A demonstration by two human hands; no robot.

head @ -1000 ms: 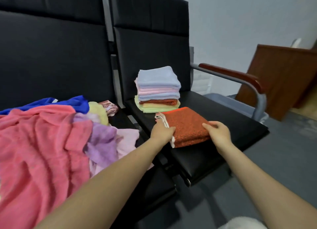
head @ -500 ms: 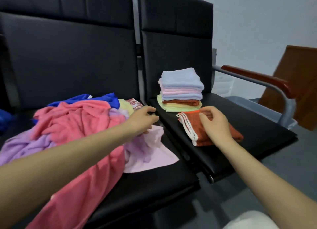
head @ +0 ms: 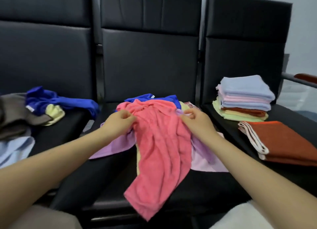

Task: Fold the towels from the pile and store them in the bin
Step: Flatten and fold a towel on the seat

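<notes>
A crumpled coral-pink towel [head: 159, 143] lies on top of the loose pile on the middle seat and hangs over the seat's front edge. My left hand [head: 120, 122] pinches its upper left part. My right hand [head: 195, 120] has its fingers curled on the upper right edge of the same towel. Under it lie a lilac towel [head: 115, 146], a pale pink one [head: 204, 163] and a blue one [head: 164, 98]. A folded rust-orange towel [head: 283, 143] rests on the right seat, in front of a stack of folded towels [head: 245, 98].
The left seat holds more loose cloths: a blue towel [head: 58, 102], a yellow one [head: 54, 112], a brown one [head: 13, 112] and a light blue one [head: 13, 151]. Tall black seat backs [head: 149, 57] stand behind. A wooden armrest [head: 307, 78] shows at the far right.
My view has swung left from the right seat to the pile. Both hands left the folded rust-orange towel and now hold the coral-pink towel.
</notes>
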